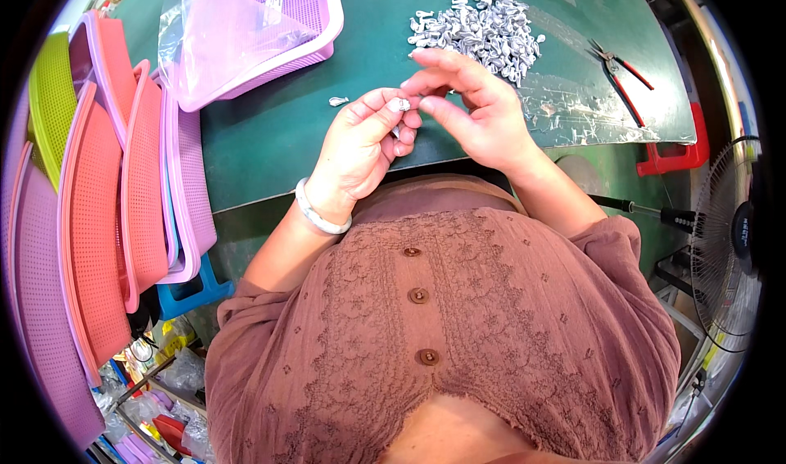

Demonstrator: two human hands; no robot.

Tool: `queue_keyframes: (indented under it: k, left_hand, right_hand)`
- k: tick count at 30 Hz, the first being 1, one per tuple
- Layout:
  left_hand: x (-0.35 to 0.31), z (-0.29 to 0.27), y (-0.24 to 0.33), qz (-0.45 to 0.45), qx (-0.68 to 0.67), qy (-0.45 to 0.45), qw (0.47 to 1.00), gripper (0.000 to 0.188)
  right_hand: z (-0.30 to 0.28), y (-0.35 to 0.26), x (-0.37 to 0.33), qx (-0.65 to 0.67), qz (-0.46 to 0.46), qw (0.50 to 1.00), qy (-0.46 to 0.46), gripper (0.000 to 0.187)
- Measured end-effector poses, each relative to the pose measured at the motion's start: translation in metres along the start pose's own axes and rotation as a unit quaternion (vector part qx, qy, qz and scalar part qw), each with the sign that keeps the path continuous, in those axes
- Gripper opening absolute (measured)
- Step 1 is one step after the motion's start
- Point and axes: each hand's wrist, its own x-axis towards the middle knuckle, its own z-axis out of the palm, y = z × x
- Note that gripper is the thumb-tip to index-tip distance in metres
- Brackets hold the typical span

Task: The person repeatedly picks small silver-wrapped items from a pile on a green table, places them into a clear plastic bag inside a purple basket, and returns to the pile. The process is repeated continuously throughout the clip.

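Note:
My left hand [358,141] is closed, its thumb and fingers pinching a small grey-and-white teardrop-shaped piece [399,105] above the table's near edge. Another pointed grey bit shows lower between those fingers. Close against it is my right hand [483,116], its index and middle fingers stretched out and its thumb tip by the pinched piece. I see nothing plainly held in it. One loose teardrop piece [338,101] lies on the green table [270,149] left of my hands. Beyond them is a heap of similar small pieces [483,34].
Red-handled pliers [620,79] lie on the right of the table. A lilac basket [327,14] with a clear plastic bag [229,34] stands back left. Stacked coloured baskets [94,218] crowd the left side. A fan [725,235] stands at right, near a red stool [675,149].

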Motion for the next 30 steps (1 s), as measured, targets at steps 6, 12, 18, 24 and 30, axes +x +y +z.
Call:
queue_keyframes:
  k: [6,12,18,24,30]
  left_hand:
    - [-0.001,-0.002,0.006,-0.016,0.012,0.040,0.999,0.021]
    - [0.001,0.002,0.005,-0.018,0.029,0.063,0.997,0.027]
    - [0.000,0.003,0.004,-0.014,0.054,0.061,0.997,0.021]
    - [0.003,0.007,0.004,-0.054,0.090,0.072,0.992,0.023]
    - [0.000,0.011,-0.002,-0.040,0.063,0.054,0.996,0.016]
  right_hand:
    - [-0.033,0.006,0.001,-0.225,-0.003,0.974,0.021,0.040]
    - [-0.032,0.012,-0.002,-0.400,-0.057,0.915,-0.012,0.040]
    - [-0.023,0.014,0.000,-0.464,-0.069,0.883,-0.026,0.038]
    - [-0.018,0.009,0.003,-0.338,-0.111,0.934,-0.030,0.041]
    - [-0.011,-0.002,0.003,-0.184,-0.117,0.976,-0.022,0.050]
